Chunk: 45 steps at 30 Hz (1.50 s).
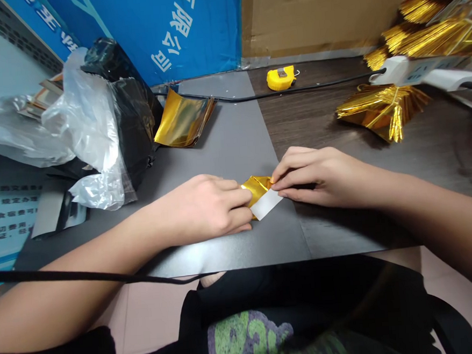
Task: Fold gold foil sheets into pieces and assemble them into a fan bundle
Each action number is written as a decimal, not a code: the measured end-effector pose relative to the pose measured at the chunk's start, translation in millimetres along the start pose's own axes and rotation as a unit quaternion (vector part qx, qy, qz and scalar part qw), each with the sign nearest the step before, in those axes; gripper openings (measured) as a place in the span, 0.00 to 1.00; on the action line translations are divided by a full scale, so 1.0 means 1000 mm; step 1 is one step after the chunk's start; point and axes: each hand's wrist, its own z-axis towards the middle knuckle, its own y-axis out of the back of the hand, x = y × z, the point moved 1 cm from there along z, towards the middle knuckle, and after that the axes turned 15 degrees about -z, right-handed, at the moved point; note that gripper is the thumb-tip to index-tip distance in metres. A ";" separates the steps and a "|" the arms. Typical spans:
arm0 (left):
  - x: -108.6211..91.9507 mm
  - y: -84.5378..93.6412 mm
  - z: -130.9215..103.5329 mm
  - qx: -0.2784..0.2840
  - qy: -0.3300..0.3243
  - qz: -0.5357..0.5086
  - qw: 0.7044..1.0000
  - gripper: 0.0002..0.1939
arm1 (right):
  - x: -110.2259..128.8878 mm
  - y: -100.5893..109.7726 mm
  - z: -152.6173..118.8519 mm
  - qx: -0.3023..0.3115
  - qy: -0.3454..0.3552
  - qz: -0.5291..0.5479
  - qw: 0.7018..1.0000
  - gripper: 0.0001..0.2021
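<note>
A sheet of gold foil paper (257,188) lies near the front of the table, partly folded, with a white strip of its back showing along the lower right. My left hand (217,206) is closed over its left end, fingers curled and the tips partly hidden. At the upper right corner, my right hand (314,176) pinches the foil paper between thumb and fingers. Behind my hands sits a stack of gold foil sheets (183,118), slightly curled.
A yellow tape measure (281,79) rests by a black cable (306,88) at the back. To the right are a tied gold foil bundle (380,110) and a white power strip (398,71). Plastic bags (90,122) stand at left, before a blue panel (210,33).
</note>
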 end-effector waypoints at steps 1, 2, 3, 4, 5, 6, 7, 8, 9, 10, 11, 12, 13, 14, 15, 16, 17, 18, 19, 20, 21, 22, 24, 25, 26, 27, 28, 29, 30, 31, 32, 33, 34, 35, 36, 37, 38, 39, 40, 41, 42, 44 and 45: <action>0.000 0.000 0.000 -0.004 0.007 -0.007 1.000 0.20 | -0.002 0.001 0.000 0.002 0.008 0.004 1.000 0.08; 0.001 -0.001 0.000 -0.005 0.016 -0.017 1.000 0.20 | -0.003 0.001 -0.001 0.009 0.015 0.012 1.000 0.08; 0.003 -0.001 0.000 -0.006 0.024 -0.032 0.999 0.20 | -0.005 0.002 -0.002 0.020 0.018 0.021 0.999 0.09; 0.005 -0.001 0.000 -0.003 0.031 -0.051 0.998 0.19 | -0.007 0.003 -0.003 0.033 0.021 0.030 0.999 0.10; 0.007 0.000 0.000 0.002 0.035 -0.075 0.997 0.18 | -0.008 0.005 -0.004 0.046 0.024 0.040 0.998 0.11; 0.009 0.000 -0.001 0.010 0.034 -0.102 0.994 0.17 | -0.009 0.007 -0.004 0.061 0.030 0.050 0.996 0.12; 0.010 0.001 -0.001 0.018 0.029 -0.129 0.991 0.16 | -0.008 0.010 -0.004 0.074 0.038 0.060 0.995 0.12; 0.011 0.002 -0.001 0.027 0.020 -0.152 0.988 0.16 | -0.007 0.013 -0.004 0.090 0.049 0.069 0.992 0.12; 0.009 0.002 -0.001 0.036 0.008 -0.169 0.985 0.17 | -0.004 0.016 -0.004 0.108 0.059 0.077 0.989 0.12; 0.007 0.003 -0.001 0.041 -0.004 -0.178 0.983 0.19 | 0.001 0.019 -0.004 0.125 0.068 0.080 0.987 0.12; 0.003 0.003 -0.001 0.046 -0.016 -0.178 0.983 0.21 | 0.007 0.022 -0.004 0.147 0.066 0.076 0.984 0.12; -0.003 0.002 0.000 0.047 -0.027 -0.172 0.984 0.22 | 0.014 0.024 -0.005 0.164 0.065 0.074 0.982 0.13; -0.011 0.002 0.001 0.044 -0.035 -0.157 0.986 0.22 | 0.022 0.026 -0.007 0.168 0.054 0.064 0.982 0.14; -0.019 0.001 0.002 0.044 -0.041 -0.142 0.988 0.22 | 0.031 0.026 -0.010 0.183 0.045 0.047 0.981 0.17; -0.027 0.000 0.003 0.040 -0.038 -0.129 0.990 0.21 | 0.041 0.026 -0.014 0.176 0.055 0.035 0.982 0.19; -0.035 -0.001 0.004 0.037 -0.036 -0.128 0.990 0.18 | 0.051 0.024 -0.019 0.162 0.058 0.027 0.985 0.19; -0.042 -0.002 0.006 0.020 -0.035 -0.131 0.991 0.16 | 0.060 0.022 -0.025 0.126 0.060 0.005 0.990 0.18; -0.047 -0.002 0.007 -0.004 -0.017 -0.138 0.990 0.16 | 0.069 0.020 -0.031 0.082 0.052 -0.025 0.995 0.17; -0.050 -0.003 0.008 -0.007 -0.011 -0.146 0.989 0.15 | 0.075 0.017 -0.037 0.054 0.029 -0.044 0.997 0.14; -0.052 -0.003 0.008 -0.003 -0.020 -0.156 0.987 0.16 | 0.081 0.013 -0.042 0.047 0.022 -0.037 0.998 0.15; -0.052 -0.003 0.009 -0.001 -0.022 -0.162 0.987 0.16 | 0.085 0.010 -0.047 0.034 0.009 -0.032 0.999 0.16; -0.051 -0.003 0.009 0.004 -0.023 -0.169 0.985 0.16 | 0.088 0.008 -0.050 0.028 -0.007 -0.024 0.999 0.15; -0.043 -0.003 0.008 0.011 -0.015 -0.180 0.983 0.15 | 0.089 0.004 -0.053 0.003 -0.024 0.005 1.000 0.10; -0.038 -0.002 0.007 0.021 -0.001 -0.179 0.984 0.14 | 0.088 0.003 -0.053 -0.010 -0.030 0.020 0.999 0.07; -0.033 -0.002 0.006 0.034 -0.009 -0.177 0.984 0.15 | 0.086 0.002 -0.052 -0.019 -0.037 0.031 0.999 0.06; -0.027 -0.002 0.005 0.049 -0.011 -0.174 0.984 0.16 | 0.084 0.002 -0.050 -0.019 -0.039 0.038 0.998 0.06; -0.022 -0.001 0.004 0.054 -0.010 -0.168 0.984 0.17 | 0.080 0.002 -0.049 -0.018 -0.038 0.040 0.998 0.07; -0.016 -0.001 0.003 0.060 0.004 -0.164 0.985 0.18 | 0.076 0.002 -0.047 -0.019 -0.039 0.039 0.998 0.07; -0.011 -0.001 0.003 0.062 0.012 -0.164 0.985 0.18 | 0.072 0.002 -0.044 -0.014 -0.033 0.036 0.999 0.07; -0.007 0.000 0.002 0.056 0.010 -0.167 0.984 0.18 | 0.068 0.002 -0.043 -0.012 -0.034 0.030 0.999 0.08; -0.004 0.000 0.001 0.050 0.008 -0.169 0.984 0.18 | 0.064 0.002 -0.041 -0.013 -0.037 0.020 0.999 0.07; 0.000 -0.001 0.000 0.040 0.008 -0.167 0.985 0.18 | 0.061 0.001 -0.039 -0.019 -0.038 0.009 0.999 0.07; 0.002 -0.001 0.000 0.034 0.013 -0.162 0.986 0.18 | 0.058 0.000 -0.038 -0.026 -0.041 -0.001 0.999 0.07; 0.005 -0.002 -0.001 0.030 0.021 -0.154 0.987 0.18 | 0.056 -0.002 -0.037 -0.035 -0.044 -0.011 0.998 0.07; 0.007 -0.003 -0.001 0.029 0.031 -0.145 0.988 0.18 | 0.055 -0.003 -0.035 -0.044 -0.048 -0.020 0.998 0.06; 0.009 -0.004 -0.001 0.030 0.040 -0.140 0.989 0.18 | 0.055 -0.005 -0.034 -0.052 -0.055 -0.026 0.997 0.05; 0.011 -0.005 -0.001 0.031 0.047 -0.139 0.989 0.18 | 0.055 -0.006 -0.033 -0.061 -0.065 -0.031 0.996 0.05; 0.013 -0.007 -0.001 0.029 0.053 -0.139 0.988 0.19 | 0.056 -0.007 -0.032 -0.068 -0.076 -0.033 0.994 0.04; 0.015 -0.008 -0.001 0.025 0.059 -0.140 0.988 0.19 | 0.057 -0.008 -0.031 -0.075 -0.086 -0.033 0.993 0.04; 0.016 -0.009 -0.001 0.020 0.063 -0.141 0.988 0.19 | 0.058 -0.008 -0.030 -0.080 -0.095 -0.033 0.992 0.04; 0.018 -0.010 -0.001 0.015 0.067 -0.140 0.988 0.19 | 0.060 -0.009 -0.030 -0.084 -0.105 -0.033 0.990 0.04; 0.019 -0.011 -0.001 0.007 0.075 -0.135 0.988 0.19 | 0.062 -0.011 -0.029 -0.087 -0.123 -0.036 0.988 0.04; 0.019 -0.011 -0.001 0.005 0.077 -0.134 0.988 0.19 | 0.063 -0.012 -0.030 -0.089 -0.132 -0.037 0.986 0.03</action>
